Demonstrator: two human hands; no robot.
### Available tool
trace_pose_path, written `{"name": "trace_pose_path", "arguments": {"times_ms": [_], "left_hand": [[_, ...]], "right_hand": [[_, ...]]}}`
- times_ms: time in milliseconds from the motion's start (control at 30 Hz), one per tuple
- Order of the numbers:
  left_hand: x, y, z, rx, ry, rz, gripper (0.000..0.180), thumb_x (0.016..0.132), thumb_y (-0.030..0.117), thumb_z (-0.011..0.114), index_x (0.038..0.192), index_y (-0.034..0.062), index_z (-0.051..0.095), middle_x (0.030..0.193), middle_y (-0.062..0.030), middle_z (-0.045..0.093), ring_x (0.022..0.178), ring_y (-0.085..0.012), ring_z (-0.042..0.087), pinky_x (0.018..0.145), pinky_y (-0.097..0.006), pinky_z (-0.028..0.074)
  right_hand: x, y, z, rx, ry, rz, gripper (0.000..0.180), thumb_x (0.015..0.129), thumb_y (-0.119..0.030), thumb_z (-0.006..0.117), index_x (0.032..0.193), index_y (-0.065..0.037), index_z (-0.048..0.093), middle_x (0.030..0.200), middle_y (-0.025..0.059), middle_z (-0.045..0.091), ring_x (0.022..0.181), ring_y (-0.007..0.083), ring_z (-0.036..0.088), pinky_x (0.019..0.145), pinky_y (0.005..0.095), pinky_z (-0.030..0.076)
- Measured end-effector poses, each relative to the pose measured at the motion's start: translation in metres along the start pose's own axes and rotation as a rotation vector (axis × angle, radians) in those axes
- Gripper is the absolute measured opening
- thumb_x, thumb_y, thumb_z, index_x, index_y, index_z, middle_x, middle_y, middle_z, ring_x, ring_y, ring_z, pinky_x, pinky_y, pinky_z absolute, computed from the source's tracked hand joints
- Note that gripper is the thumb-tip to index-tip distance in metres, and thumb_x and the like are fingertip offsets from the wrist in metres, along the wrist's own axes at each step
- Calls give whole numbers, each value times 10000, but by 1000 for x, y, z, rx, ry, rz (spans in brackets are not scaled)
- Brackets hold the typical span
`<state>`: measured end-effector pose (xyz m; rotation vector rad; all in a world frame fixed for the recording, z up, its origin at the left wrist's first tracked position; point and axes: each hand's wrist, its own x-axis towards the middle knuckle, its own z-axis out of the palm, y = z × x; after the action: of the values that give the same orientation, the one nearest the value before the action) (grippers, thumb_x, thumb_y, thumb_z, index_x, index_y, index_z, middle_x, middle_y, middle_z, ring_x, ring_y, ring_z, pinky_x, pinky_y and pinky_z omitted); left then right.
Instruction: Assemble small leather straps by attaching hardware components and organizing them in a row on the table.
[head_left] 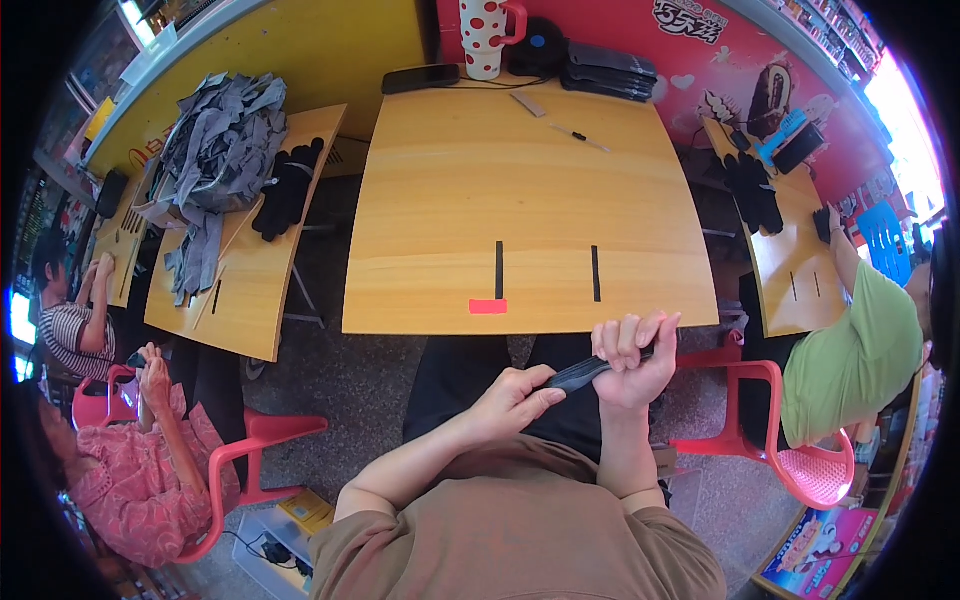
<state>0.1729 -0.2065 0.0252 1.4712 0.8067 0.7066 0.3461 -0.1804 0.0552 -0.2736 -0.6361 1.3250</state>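
Dark sock is off the worktop, over the lap, right hand fisted around one end, left hand pinching the other; looks early: marked near edge bare, finished stack far right.

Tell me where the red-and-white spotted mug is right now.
In the head view, the spotted mug stands at the far edge of the middle wooden table, a little left of centre, between a black phone on its left and stacked dark fabric pieces on its right.
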Motion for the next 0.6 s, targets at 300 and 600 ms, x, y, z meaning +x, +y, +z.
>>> {"name": "trace_pose_path", "arguments": {"times_ms": [300, 600], "left_hand": [[-11, -2, -14, 232, 50, 63, 227, 885, 103, 610, 1081, -3, 568, 813, -191, 615, 704, -371, 618, 585, -418, 471], [-14, 14, -31, 281, 145, 133, 192, 876, 120, 631, 1019, -8, 631, 874, -184, 641, 757, -336, 641, 660, -376, 502]], "right_hand": [[-1, 1, -2, -27, 86, -14, 455, 1043, -377, 308, 733, -99, 491, 513, -8, 343, 459, 120, 314, 523, 289, 316], [4, -3, -10, 110, 156, 28, 414, 1034, -361, 354, 760, -89, 503, 535, -11, 342, 479, 118, 327, 538, 286, 321]]}}
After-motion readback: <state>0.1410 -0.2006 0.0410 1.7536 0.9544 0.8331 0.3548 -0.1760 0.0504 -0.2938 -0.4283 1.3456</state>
